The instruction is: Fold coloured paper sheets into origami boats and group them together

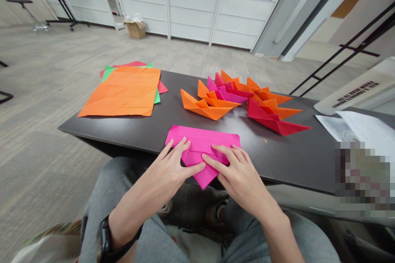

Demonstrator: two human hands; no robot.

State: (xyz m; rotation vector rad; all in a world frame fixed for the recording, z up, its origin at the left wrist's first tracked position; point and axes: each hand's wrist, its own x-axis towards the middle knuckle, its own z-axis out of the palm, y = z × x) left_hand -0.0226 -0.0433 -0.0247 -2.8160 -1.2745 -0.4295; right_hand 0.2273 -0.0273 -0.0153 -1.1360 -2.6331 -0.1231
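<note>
A pink sheet of paper (203, 135), folded into a band at the top and a point at the bottom, lies at the near edge of the dark table. Its tip hangs just past that edge. My left hand (169, 162) rests on its left side, fingers spread and thumb stretched towards the middle. On the right side lies my right hand (236, 168), fingers apart, with the index finger near the centre crease. Both hands press from above. Behind the sheet stand several folded paper boats in orange (210, 107), red (274, 119) and magenta (226, 92).
Flat orange paper (123, 92) tops a stack with green and red sheets at the table's left. White printed papers (367, 129) and a white object with lettering (354, 86) are at the right, beside a blurred-out patch. A cardboard box (135, 28) sits on the floor behind.
</note>
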